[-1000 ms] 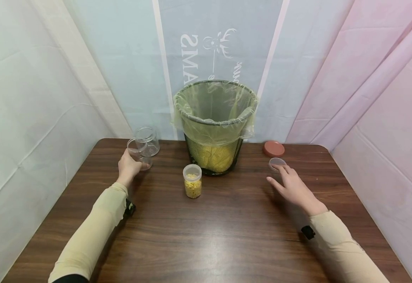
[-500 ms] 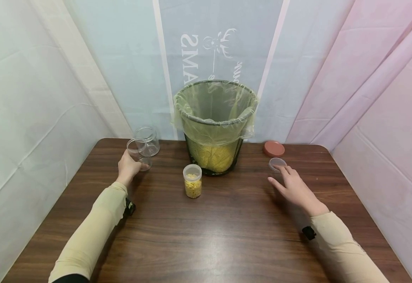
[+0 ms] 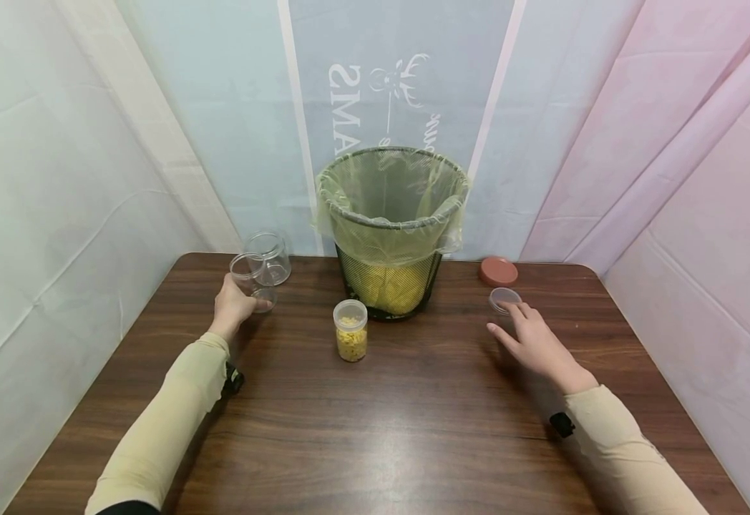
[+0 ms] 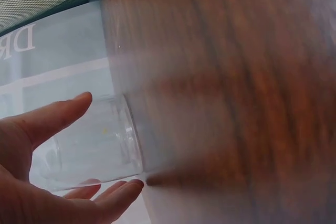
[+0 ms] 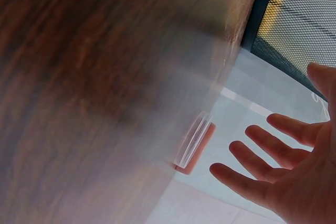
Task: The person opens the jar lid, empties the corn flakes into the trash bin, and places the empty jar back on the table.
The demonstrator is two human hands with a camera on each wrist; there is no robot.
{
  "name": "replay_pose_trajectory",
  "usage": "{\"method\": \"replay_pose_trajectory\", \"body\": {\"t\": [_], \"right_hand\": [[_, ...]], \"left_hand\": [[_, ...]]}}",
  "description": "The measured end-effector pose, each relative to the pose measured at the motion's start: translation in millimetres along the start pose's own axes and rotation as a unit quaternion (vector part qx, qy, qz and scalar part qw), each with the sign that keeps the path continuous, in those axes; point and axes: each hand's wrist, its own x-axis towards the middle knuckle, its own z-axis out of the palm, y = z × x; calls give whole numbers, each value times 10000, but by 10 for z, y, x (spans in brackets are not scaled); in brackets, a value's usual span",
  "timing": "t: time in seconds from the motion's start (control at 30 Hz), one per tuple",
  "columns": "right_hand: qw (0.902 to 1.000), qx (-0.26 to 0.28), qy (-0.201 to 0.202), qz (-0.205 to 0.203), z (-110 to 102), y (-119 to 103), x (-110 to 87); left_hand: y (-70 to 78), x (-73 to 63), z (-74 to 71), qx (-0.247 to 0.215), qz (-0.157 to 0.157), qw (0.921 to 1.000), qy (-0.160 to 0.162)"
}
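My left hand (image 3: 233,309) has its thumb and fingers curved round the sides of a clear jar (image 4: 100,145), which stands on the table at the far left. Just behind it is another clear jar (image 3: 275,268). My right hand (image 3: 536,343) has its fingers loosely spread and holds nothing. Its fingertips overlap a clear round lid (image 3: 502,295) in the head view. In the right wrist view the fingers (image 5: 252,182) are apart from that lid, with a red-brown lid (image 3: 499,271) behind it. Mid-table, a small jar (image 3: 351,340) contains yellow bits under a whitish translucent top.
A black mesh waste bin (image 3: 343,265) lined with a pale yellow bag stands at the back middle of the brown wooden table (image 3: 375,429). Fabric sheets (image 3: 220,107) hang close behind the table and along both sides.
My left hand and forearm have shifted very slightly to the left, still at the clear jar. My right hand hovers near the clear lid with barely any movement.
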Motion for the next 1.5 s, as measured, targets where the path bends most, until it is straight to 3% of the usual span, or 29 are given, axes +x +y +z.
{"method": "replay_pose_trajectory", "body": {"t": [0.2, 0.53, 0.83, 1.23, 1.5], "right_hand": [[10000, 48, -51, -35, -4, -31, 11], [9998, 124, -151, -95, 27, -126, 13], [9985, 140, 78, -519, 123, -228, 21], [9956, 292, -44, -887, 195, -469, 62], [9925, 339, -142, -1164, 276, -671, 123]], "left_hand": [[-4, -37, -59, 148, 226, 9996, -39], [-38, -221, -150, -72, 141, 9998, -84], [-75, -439, -213, -215, 63, 9992, 319], [-83, -695, -187, -494, 793, 9893, 1124], [-9, -811, -130, -593, 1285, 9832, 1154]]}}
